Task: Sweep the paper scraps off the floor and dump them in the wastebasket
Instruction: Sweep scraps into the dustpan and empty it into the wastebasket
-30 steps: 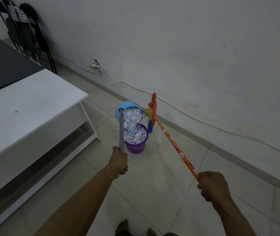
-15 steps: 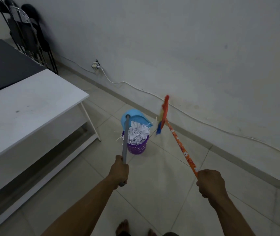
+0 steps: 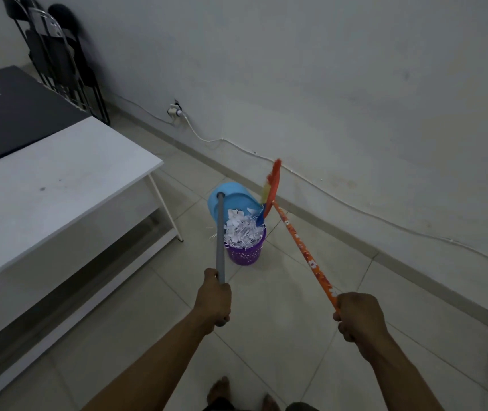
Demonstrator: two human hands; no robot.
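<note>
A small purple wastebasket (image 3: 244, 254) stands on the tiled floor, heaped with white paper scraps (image 3: 241, 228). A blue dustpan (image 3: 230, 200) hangs tipped over the basket's far rim on a grey handle (image 3: 220, 241), which my left hand (image 3: 214, 298) grips at its near end. My right hand (image 3: 355, 314) grips the orange patterned broom handle (image 3: 302, 250). The broom's red, yellow and blue head (image 3: 270, 188) is raised beside the dustpan, just right of the basket. A few scraps hang over the basket's left side.
A white table (image 3: 53, 188) with a lower shelf stands at the left, a dark surface (image 3: 5, 111) behind it. Folded black chairs (image 3: 56, 54) lean on the wall. A white cable (image 3: 325, 188) runs from a wall socket (image 3: 174, 110) along the skirting. My bare feet (image 3: 219, 391) show at the bottom edge.
The dustpan has tipped its scraps into the basket and now sits lower over the rim. The broom head swung right, then came back close to the dustpan.
</note>
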